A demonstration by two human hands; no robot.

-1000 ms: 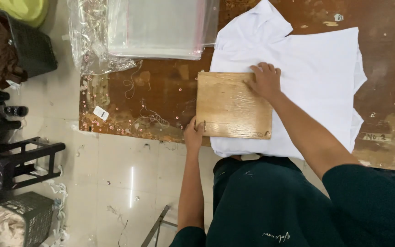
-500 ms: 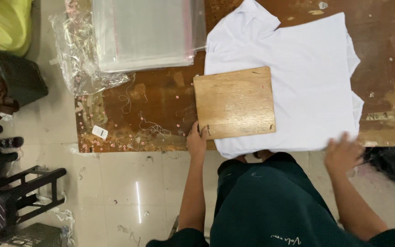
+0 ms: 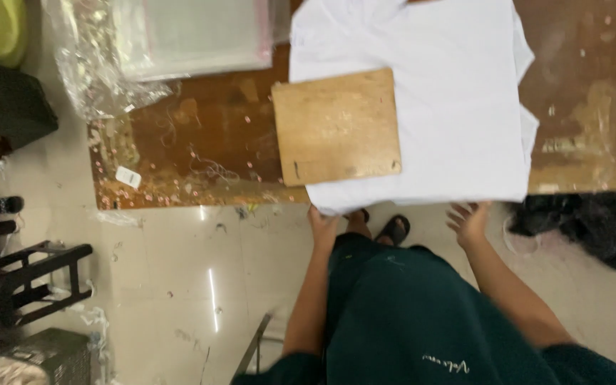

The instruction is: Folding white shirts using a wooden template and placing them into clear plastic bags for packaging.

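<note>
Worn brown table (image 3: 201, 142) over a pale tiled floor (image 3: 180, 285). White shirt (image 3: 458, 107) lay flat at the near edge, wooden board (image 3: 336, 127) on its left part. Left hand (image 3: 322, 222) pinched the shirt's bottom hem; right hand (image 3: 469, 219) was open just below the hem, holding nothing. Clear plastic bags (image 3: 187, 36) were stacked far left.

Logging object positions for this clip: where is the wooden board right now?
In the head view, the wooden board lies on the left part of the white shirt, on the brown table, just beyond the left hand.
</note>
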